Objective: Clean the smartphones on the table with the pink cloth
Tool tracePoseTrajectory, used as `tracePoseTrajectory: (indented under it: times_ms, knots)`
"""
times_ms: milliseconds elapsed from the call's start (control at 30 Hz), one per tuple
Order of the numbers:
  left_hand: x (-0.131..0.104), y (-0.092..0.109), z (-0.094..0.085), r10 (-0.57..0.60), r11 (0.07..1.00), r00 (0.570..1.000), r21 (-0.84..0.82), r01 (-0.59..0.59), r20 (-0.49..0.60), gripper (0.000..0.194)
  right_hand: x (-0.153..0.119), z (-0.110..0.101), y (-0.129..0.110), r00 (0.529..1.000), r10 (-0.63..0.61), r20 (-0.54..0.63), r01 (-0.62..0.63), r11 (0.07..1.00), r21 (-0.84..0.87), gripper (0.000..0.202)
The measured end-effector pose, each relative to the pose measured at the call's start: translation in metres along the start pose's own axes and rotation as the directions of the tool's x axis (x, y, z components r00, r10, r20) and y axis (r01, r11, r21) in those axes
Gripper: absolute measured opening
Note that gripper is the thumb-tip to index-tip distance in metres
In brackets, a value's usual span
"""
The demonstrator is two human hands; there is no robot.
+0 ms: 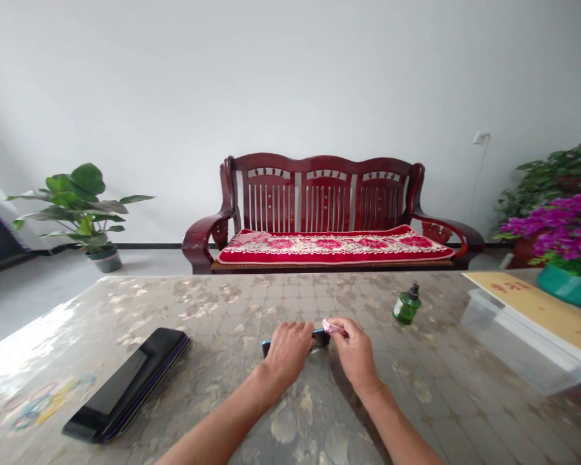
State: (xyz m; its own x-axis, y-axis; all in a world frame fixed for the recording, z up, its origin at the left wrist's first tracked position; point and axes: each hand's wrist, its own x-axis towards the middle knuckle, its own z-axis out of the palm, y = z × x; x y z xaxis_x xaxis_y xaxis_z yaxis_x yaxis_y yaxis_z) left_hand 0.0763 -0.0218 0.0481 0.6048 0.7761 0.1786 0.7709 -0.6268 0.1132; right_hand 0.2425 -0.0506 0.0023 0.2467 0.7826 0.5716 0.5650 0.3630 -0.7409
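Note:
A dark smartphone [321, 339] with a bluish edge is held tilted on its long side over the table [213, 387]. My left hand [290, 345] is closed over its middle and hides much of it. At the phone's right end, my right hand [352, 349] pinches a small crumpled pink-and-white cloth [332, 327] against the upper edge. A green bottle [407, 307] with a black pump top stands to the right of my hands. On the left lies a stack of black smartphones [126, 387].
Loose coloured rubber bands [48, 403] lie at the left. A clear plastic box [508, 342] with a tan folder [537, 303] on top and a teal pot [566, 287] of purple flowers occupy the right. Beyond the table stands a dark red wooden bench [326, 194].

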Motion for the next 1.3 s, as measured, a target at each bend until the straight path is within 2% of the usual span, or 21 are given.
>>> tracePoseTrajectory:
  times_ms: [100,167,233,333,467,700,800,933,1067,1167,1300]
  knots:
    - [-0.002,-0.001,0.000,-0.015,1.000,1.000,0.003,0.015,-0.011,0.014,-0.001,0.000,0.004,0.996,0.092,0.004,-0.092,0.993,0.067,0.017]
    - [-0.007,-0.003,0.000,-0.038,0.999,0.998,-0.029,0.037,-0.051,0.013,0.001,-0.002,-0.002,0.996,0.087,-0.019,-0.085,0.993,0.076,0.018]
    - [-0.010,-0.005,0.000,-0.065,0.992,0.990,-0.113,0.051,-0.127,0.010,0.004,-0.004,-0.016,0.998,0.003,-0.070,0.001,0.999,0.055,0.015]
    - [-0.015,-0.006,0.003,-0.118,0.955,0.958,-0.294,0.038,-0.260,0.010,0.012,-0.007,-0.044,0.973,-0.198,-0.119,0.199,0.980,-0.003,0.011]
    - [-0.021,-0.009,0.012,-0.221,0.861,0.904,-0.509,0.004,-0.367,0.016,0.018,-0.011,-0.066,0.936,-0.348,-0.054,0.345,0.937,-0.045,0.015]
    - [-0.038,-0.021,0.020,-0.322,0.766,0.851,-0.642,-0.023,-0.415,0.019,0.012,-0.011,-0.056,0.927,-0.373,-0.040,0.369,0.926,-0.082,0.015]
    - [-0.041,-0.020,0.020,-0.365,0.727,0.831,-0.686,-0.026,-0.419,0.018,0.013,-0.007,-0.071,0.912,-0.410,-0.011,0.408,0.909,-0.082,0.017]
    - [-0.041,-0.018,0.020,-0.417,0.650,0.808,-0.758,-0.056,-0.417,0.017,0.017,0.003,-0.098,0.862,-0.499,0.092,0.506,0.859,-0.082,0.024]
    - [-0.044,-0.019,0.017,-0.469,0.611,0.777,-0.789,-0.057,-0.420,0.016,0.018,0.003,-0.101,0.830,-0.539,0.143,0.554,0.828,-0.090,0.027]
    - [-0.048,-0.022,0.017,-0.500,0.625,0.753,-0.780,-0.027,-0.428,0.015,0.018,-0.003,-0.090,0.842,-0.529,0.108,0.539,0.834,-0.116,0.025]
    - [-0.049,-0.024,0.020,-0.514,0.620,0.744,-0.784,-0.022,-0.427,0.016,0.017,-0.008,-0.086,0.860,-0.507,0.061,0.510,0.846,-0.152,0.023]
